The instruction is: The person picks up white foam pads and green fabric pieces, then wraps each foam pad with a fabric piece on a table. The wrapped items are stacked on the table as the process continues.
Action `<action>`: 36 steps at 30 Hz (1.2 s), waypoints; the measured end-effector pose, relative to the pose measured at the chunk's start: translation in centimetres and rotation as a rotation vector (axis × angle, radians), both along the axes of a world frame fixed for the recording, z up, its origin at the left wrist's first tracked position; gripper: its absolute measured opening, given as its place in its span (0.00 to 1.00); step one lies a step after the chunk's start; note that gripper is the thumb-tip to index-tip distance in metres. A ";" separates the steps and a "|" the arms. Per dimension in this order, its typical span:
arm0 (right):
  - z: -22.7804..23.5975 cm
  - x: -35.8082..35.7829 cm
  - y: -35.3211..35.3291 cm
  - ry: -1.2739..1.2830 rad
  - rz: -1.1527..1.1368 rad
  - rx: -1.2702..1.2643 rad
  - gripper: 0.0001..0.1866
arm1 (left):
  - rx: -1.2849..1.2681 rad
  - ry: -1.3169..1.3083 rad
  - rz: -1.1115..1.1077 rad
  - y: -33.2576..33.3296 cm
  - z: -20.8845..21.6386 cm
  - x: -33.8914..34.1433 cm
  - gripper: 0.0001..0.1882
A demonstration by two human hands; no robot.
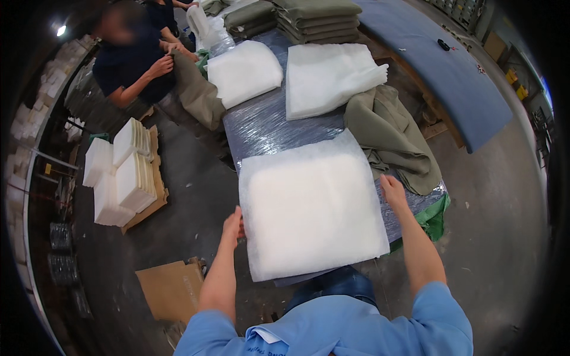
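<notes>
Far left, stacked white foam blocks point(105, 199) sit on cardboard point(155, 193), then a co-worker point(133, 68) holds an olive cloth cover point(195, 89). Left hand point(231, 226), fingers curled, is at the left edge of a white batting pad point(314, 213) lying flat on the near end of the plastic-wrapped table point(285, 127), grip can't tell. Right hand point(392, 193), fingers bent, is by the pad's right edge, grip also unclear, just below a crumpled olive cover point(389, 124), with a blue-topped table point(442, 74) beyond.
</notes>
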State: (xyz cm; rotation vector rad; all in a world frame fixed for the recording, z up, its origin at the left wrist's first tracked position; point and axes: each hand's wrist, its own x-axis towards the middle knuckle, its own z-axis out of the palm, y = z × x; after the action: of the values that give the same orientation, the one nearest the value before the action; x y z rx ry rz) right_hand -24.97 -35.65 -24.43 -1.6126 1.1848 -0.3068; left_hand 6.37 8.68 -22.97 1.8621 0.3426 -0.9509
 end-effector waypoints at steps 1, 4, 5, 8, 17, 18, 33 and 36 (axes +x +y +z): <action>-0.3 2.4 -1.2 0.051 -0.005 -0.137 0.26 | -0.014 -0.034 -0.003 -1.9 -0.4 2.0 0.31; -1.2 9.9 -3.0 0.266 0.008 -0.097 0.29 | -0.068 -0.073 0.120 -6.0 -1.9 6.1 0.36; -1.9 11.3 -3.6 0.297 0.003 -0.155 0.29 | -0.013 -0.151 0.107 -7.6 -2.5 7.2 0.36; -3.9 13.8 -4.2 0.271 0.006 -0.217 0.27 | 0.194 -0.391 0.062 -9.7 -4.8 9.0 0.34; -8.8 14.3 -5.1 0.041 -0.041 -0.184 0.20 | 0.092 -0.458 0.214 -10.8 -9.1 9.1 0.27; -9.5 13.9 -5.4 0.021 -0.075 -0.141 0.19 | 0.066 -0.388 0.225 -10.8 -9.4 9.1 0.27; -10.6 13.8 -6.3 -0.085 -0.151 0.098 0.21 | 0.079 -0.155 0.209 -11.0 -5.9 10.5 0.32; -7.6 14.8 -5.0 -0.165 -0.142 0.265 0.22 | 0.016 -0.018 0.378 -8.7 -3.8 10.7 0.35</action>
State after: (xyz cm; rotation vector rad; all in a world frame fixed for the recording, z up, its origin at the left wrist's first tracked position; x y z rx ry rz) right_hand -10.22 -40.61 -32.06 -1.2534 1.1622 -0.3517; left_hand 17.03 0.02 -26.79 1.7368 0.6656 -0.6737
